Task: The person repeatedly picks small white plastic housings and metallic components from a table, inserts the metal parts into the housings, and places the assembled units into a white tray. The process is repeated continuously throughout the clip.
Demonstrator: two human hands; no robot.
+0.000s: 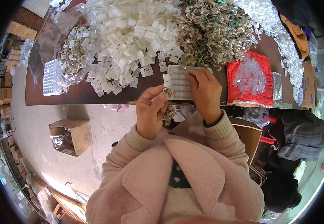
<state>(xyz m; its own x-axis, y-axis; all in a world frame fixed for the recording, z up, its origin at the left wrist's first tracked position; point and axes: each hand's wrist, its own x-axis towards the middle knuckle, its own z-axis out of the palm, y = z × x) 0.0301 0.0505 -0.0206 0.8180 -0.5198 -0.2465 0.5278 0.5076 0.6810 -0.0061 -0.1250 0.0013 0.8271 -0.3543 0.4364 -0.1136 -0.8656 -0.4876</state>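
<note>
My left hand (150, 108) is closed at the table's front edge, pinching a small pale plastic housing (168, 92) between thumb and fingertips. A coiled bundle of thin wire (170, 113) hangs below it. My right hand (206, 87) reaches over a white tray (180, 98) with rows of small round pockets. Its thumb and index finger come together near the tray's far side; whatever is between them is too small to make out. Another white plastic piece (167, 80) lies at the tray's left edge.
Heaps of white plastic pieces (132, 37) and coiled wires (210, 33) cover the table (39, 98) beyond my hands. Right of the tray, small transparent parts (251, 76) lie on red cloth (233, 87). At left is a plastic bag (46, 41); an open cardboard box (80, 138) stands on the floor.
</note>
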